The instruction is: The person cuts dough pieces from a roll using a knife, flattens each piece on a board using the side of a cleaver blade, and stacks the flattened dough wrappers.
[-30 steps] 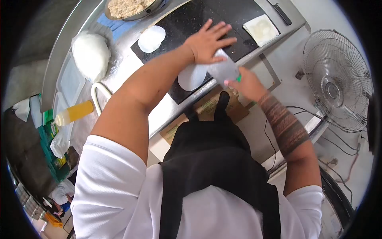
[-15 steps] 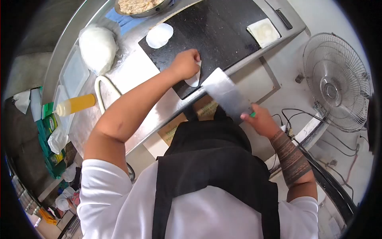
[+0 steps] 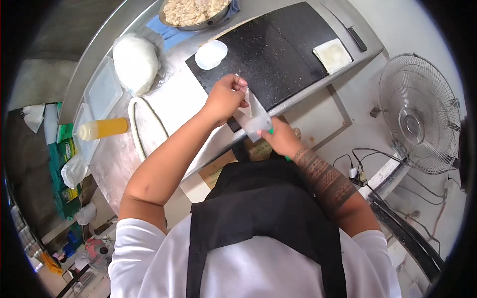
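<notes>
My left hand [image 3: 227, 98] pinches a thin white wrapper [image 3: 249, 106] above the near edge of the black board [image 3: 278, 54]. Closed round the green-marked handle of a wide-bladed cleaver [image 3: 255, 126] is my right hand [image 3: 282, 137]. The blade lies under or just behind the wrapper; whether they touch is unclear. Overlapping white rounds [image 3: 211, 54] rest on the board's left part.
Beyond the board are a bowl of minced filling [image 3: 195, 25] and a blue cloth. A bag of white dough [image 3: 134, 64], a yellow oil bottle [image 3: 104, 128] and a pale hose stand left. Right are a folded cloth [image 3: 333, 55], a knife [image 3: 357, 39] and a fan [image 3: 415, 116].
My right hand has brought the cleaver up and left from over the apron to my left hand. My left hand has lifted the wrapper off the board. The view has shifted slightly.
</notes>
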`<act>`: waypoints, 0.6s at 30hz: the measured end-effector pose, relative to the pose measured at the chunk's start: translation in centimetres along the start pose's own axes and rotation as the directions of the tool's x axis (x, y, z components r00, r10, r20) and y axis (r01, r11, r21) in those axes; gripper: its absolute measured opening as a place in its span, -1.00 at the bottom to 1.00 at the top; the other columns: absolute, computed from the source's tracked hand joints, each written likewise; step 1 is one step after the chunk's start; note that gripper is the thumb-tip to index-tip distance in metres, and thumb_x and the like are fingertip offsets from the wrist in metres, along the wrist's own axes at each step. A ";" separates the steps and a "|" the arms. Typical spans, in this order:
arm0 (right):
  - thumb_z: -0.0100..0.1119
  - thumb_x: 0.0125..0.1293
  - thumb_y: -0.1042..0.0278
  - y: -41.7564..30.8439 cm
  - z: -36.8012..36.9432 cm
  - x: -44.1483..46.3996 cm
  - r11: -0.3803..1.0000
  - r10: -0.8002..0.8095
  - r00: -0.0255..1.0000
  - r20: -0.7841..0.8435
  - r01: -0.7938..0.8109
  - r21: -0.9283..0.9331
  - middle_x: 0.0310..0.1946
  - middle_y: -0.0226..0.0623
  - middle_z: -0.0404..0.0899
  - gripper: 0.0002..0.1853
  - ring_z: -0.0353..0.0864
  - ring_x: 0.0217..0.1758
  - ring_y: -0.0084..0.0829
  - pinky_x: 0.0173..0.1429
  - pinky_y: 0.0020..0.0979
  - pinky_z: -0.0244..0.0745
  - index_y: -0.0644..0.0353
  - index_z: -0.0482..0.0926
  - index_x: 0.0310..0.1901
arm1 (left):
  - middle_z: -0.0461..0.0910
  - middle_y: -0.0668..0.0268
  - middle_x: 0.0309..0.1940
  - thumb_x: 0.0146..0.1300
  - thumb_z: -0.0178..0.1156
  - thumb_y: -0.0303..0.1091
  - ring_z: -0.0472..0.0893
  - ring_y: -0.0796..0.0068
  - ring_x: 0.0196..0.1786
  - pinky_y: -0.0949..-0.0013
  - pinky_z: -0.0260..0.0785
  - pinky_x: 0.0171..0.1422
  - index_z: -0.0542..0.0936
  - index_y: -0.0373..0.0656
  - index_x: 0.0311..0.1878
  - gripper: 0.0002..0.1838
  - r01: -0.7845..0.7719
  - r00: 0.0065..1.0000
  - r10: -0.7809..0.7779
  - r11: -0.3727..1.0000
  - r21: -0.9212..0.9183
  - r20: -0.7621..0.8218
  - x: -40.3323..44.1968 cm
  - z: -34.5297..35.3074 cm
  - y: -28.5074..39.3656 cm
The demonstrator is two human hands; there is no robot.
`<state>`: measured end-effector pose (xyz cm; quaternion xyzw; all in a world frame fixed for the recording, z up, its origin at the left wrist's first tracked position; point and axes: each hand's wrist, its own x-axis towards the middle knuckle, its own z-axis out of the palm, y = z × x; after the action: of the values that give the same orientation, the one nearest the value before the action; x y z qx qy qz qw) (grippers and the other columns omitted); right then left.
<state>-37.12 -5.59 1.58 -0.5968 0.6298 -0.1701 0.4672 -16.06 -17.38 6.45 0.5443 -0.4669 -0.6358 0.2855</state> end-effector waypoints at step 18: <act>0.44 0.50 0.02 1.7 -2.3 -3.0 0.997 0.067 0.996 0.063 -0.069 0.030 -0.14 0.11 0.76 -0.51 0.77 -0.08 0.05 0.04 -0.02 0.63 0.39 0.62 0.05 | 0.82 0.14 -0.16 0.38 0.26 -0.45 0.81 0.32 -0.09 0.25 0.64 0.06 0.72 -0.24 0.11 -0.72 -0.341 0.681 0.520 0.848 0.405 -0.516 11.0 -12.9 -2.3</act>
<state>-40.42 -3.21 2.59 -0.5723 0.6323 -0.1453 0.5015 -6.05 -29.71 0.06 0.6260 -0.5492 -0.2686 0.4841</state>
